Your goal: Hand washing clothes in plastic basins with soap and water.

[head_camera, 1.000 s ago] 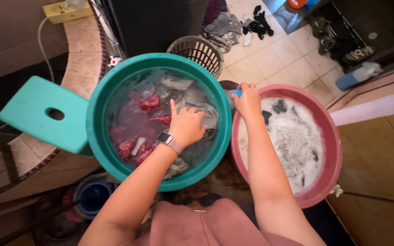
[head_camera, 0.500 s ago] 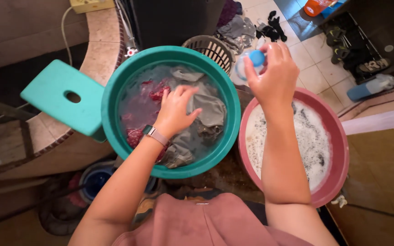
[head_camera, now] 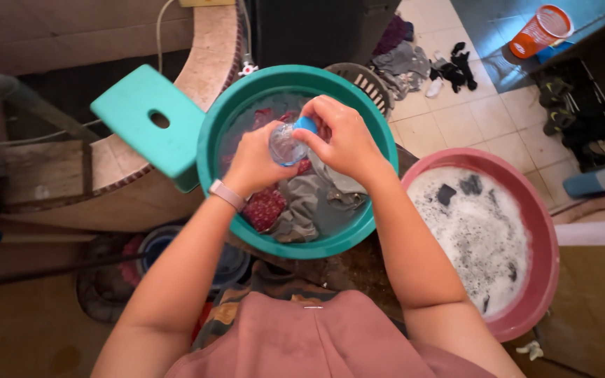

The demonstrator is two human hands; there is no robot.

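Both hands over teal basin (head_camera: 213, 140): left hand (head_camera: 252, 164) grips clear bottle (head_camera: 285, 145), right hand (head_camera: 341, 140) on its blue cap (head_camera: 307, 125). Basin holds water with grey and red clothes (head_camera: 295, 203). Pink basin (head_camera: 547, 231) at right, full of suds. Teal stool (head_camera: 150, 126) at left.

— Held over the green basin (head_camera: 213, 133)?
— Yes: a small clear plastic bottle (head_camera: 285, 145), tipped on its side, blue cap (head_camera: 307, 125) pointing up and to the right.
— Gripped how?
— Body cupped in the left hand (head_camera: 252, 164), cap pinched by the fingers of the right hand (head_camera: 343, 140).
— And in the basin?
— Murky water, grey cloth (head_camera: 309, 206) bunched at the near side, dark red patterned cloth (head_camera: 265, 208) half sunk beside it.
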